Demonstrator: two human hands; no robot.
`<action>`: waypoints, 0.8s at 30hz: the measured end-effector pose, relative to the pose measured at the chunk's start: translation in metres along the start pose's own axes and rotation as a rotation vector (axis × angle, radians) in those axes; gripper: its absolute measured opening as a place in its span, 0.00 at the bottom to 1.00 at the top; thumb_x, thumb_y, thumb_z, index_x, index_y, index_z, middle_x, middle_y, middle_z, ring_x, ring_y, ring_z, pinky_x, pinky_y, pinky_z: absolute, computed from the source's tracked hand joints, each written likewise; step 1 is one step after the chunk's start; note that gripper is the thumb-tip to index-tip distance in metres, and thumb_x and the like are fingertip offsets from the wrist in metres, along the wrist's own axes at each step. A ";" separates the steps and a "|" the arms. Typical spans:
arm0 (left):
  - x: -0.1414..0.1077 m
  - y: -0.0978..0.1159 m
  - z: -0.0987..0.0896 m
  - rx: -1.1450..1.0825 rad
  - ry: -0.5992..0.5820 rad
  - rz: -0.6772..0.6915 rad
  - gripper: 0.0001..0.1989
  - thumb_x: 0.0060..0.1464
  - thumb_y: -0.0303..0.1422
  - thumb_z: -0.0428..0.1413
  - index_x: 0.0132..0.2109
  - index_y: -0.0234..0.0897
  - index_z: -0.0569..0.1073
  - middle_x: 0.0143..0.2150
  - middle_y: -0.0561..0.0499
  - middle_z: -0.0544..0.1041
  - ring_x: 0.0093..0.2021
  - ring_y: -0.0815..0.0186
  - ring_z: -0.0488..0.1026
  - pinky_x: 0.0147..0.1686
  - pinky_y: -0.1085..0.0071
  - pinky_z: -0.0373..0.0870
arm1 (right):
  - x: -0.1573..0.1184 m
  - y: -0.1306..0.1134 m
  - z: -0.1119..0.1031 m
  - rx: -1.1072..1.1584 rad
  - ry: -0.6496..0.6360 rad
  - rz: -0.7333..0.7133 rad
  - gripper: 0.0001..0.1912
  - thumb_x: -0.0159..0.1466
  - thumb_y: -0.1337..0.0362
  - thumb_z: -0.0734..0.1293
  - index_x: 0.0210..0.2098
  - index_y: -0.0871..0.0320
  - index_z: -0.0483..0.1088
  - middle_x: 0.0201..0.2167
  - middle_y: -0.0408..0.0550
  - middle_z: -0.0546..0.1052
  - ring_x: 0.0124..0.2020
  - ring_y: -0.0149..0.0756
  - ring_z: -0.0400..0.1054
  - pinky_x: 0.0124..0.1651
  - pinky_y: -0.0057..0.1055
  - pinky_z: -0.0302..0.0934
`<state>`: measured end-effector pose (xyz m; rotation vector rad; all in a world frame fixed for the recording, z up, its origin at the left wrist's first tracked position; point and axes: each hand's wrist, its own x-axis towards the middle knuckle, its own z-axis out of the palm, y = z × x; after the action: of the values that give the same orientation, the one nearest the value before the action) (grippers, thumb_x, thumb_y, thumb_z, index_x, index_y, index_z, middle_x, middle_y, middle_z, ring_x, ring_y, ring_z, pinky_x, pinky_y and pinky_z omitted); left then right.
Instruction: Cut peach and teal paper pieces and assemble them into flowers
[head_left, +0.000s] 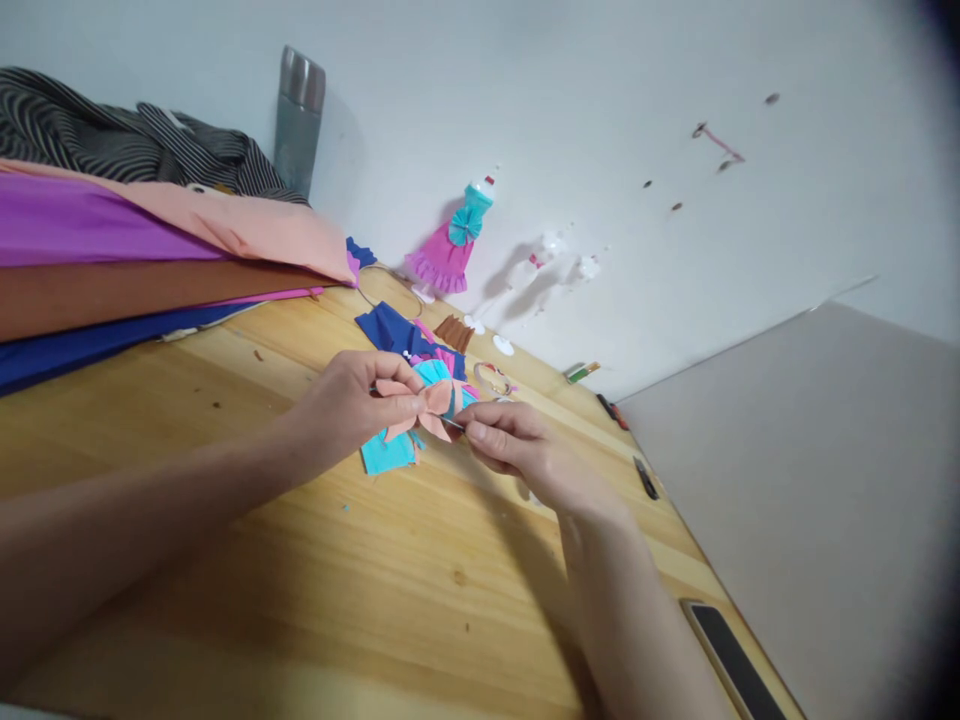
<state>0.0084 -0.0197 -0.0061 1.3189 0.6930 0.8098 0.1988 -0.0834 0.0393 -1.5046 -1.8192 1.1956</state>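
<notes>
Pinched between the thumb and fingers of my left hand [367, 395] is a peach crepe-paper flower [436, 402] with several pointed petals. My right hand [517, 440] is closed on a thin dark stick [451, 423], whose tip reaches the petals. Whether the stick goes into the flower or only touches it, I cannot tell. Turquoise paper [388, 454] lies on the table below the flower. Just behind the hands are dark blue paper [390, 328] and a pleated brown piece [454, 334].
Coloured paper sheets [150, 225] are stacked at the left by a striped cloth [135, 140] and a grey bottle [298, 125]. A small pink dress figure [450, 240] stands by the wall. A tape roll [493, 378], a cutter [646, 479] and a phone [735, 655] lie on the wooden table [360, 600].
</notes>
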 end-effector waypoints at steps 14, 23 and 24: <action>0.003 -0.006 -0.003 0.102 0.011 0.045 0.07 0.46 0.36 0.59 0.29 0.36 0.73 0.27 0.50 0.80 0.29 0.62 0.78 0.28 0.70 0.72 | 0.002 0.001 0.004 -0.017 0.016 -0.006 0.18 0.62 0.50 0.63 0.27 0.59 0.67 0.19 0.37 0.53 0.20 0.27 0.44 0.23 0.30 0.39; 0.004 -0.007 -0.003 0.118 0.034 0.046 0.08 0.44 0.35 0.59 0.31 0.34 0.73 0.25 0.51 0.79 0.26 0.65 0.75 0.25 0.72 0.69 | 0.003 0.003 0.003 -0.069 0.040 0.002 0.18 0.63 0.52 0.62 0.27 0.60 0.66 0.19 0.37 0.53 0.20 0.25 0.44 0.23 0.29 0.39; 0.004 -0.007 -0.003 0.128 0.040 0.053 0.08 0.44 0.35 0.60 0.31 0.34 0.73 0.25 0.51 0.78 0.26 0.65 0.75 0.25 0.72 0.68 | 0.003 0.003 0.004 -0.066 0.037 0.003 0.18 0.62 0.52 0.62 0.27 0.60 0.66 0.19 0.37 0.53 0.20 0.25 0.44 0.23 0.29 0.39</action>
<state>0.0092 -0.0154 -0.0134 1.4441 0.7545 0.8477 0.1967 -0.0817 0.0340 -1.5563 -1.8495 1.1121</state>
